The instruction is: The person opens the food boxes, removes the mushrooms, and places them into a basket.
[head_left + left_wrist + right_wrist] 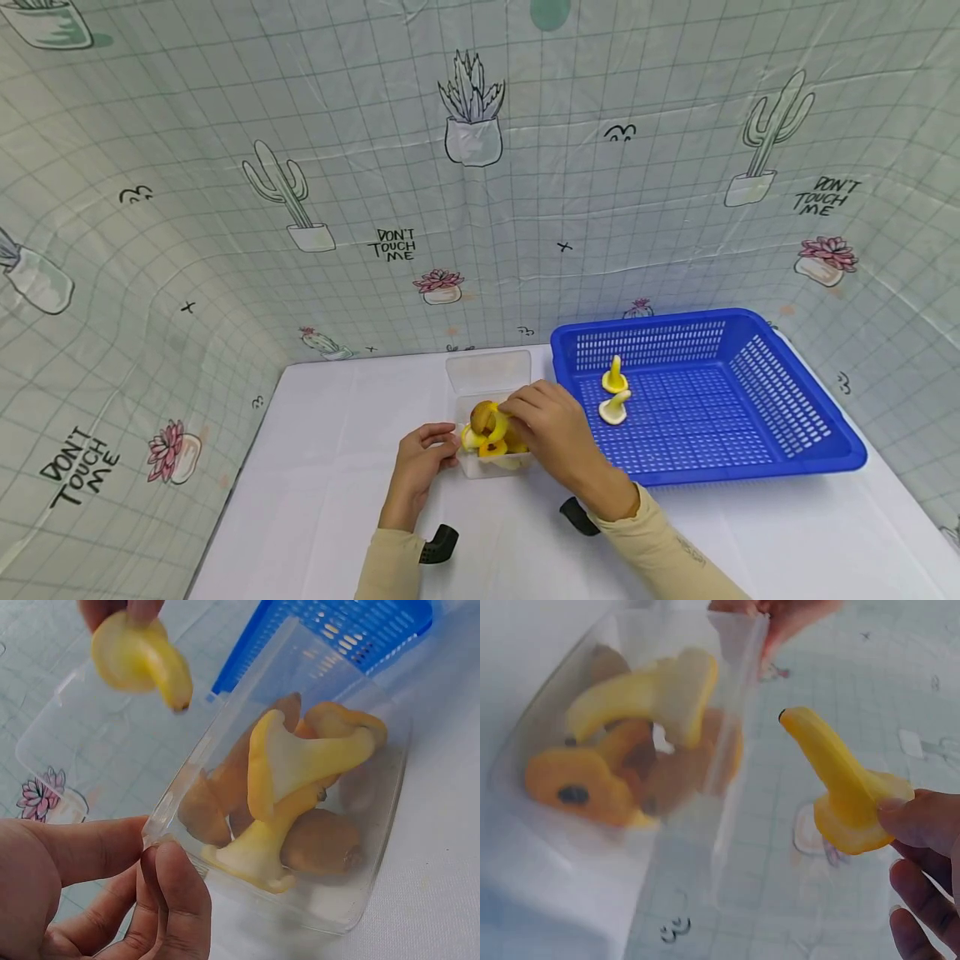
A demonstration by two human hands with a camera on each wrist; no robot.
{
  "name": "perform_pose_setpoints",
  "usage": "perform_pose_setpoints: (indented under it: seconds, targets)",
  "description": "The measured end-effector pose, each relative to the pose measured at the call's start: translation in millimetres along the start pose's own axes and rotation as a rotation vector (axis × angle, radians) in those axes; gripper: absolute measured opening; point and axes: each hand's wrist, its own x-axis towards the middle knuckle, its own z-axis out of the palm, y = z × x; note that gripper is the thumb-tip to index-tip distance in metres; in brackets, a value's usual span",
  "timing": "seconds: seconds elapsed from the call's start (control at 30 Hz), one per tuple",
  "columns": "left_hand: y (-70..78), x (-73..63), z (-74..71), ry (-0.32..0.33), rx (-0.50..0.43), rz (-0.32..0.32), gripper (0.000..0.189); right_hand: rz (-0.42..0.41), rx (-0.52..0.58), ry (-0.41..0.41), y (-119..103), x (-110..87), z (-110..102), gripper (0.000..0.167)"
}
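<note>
My right hand (555, 429) pinches a yellow mushroom (847, 802) by its cap, with the dark-tipped stem pointing away from the fingers. It is held above the clear plastic box (379, 847), toward the opened-lid side. Inside the box lie several more yellow and orange-brown mushrooms (259, 765), piled loosely with caps and stems at different angles. The thumb and fingers of my left hand (112, 892) grip the box's rim at its left side. In the head view, the left hand (423, 462) sits beside the box on the table.
Right of the box stands a blue perforated basket (825, 467), with two yellow mushrooms (614, 379) standing stem-up inside near its left wall. Behind the box lies its clear lid (489, 372). A white cloth covers the table (315, 483); a cactus-print curtain (360, 167) hangs around it.
</note>
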Motion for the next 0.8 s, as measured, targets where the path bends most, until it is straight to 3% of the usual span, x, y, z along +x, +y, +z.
perform_pose_setpoints:
  seconds: [0.5,0.8]
  targets:
    - [-2.9,0.7,0.8,0.014,0.014,0.01,0.034,0.066,-0.06,0.096,40,-19.0,-59,0.034]
    - [-2.8,-0.8,-1.6,-0.011,0.012,0.066,0.032,0.144,-0.141,0.096,67,-33.1,-92,0.037]
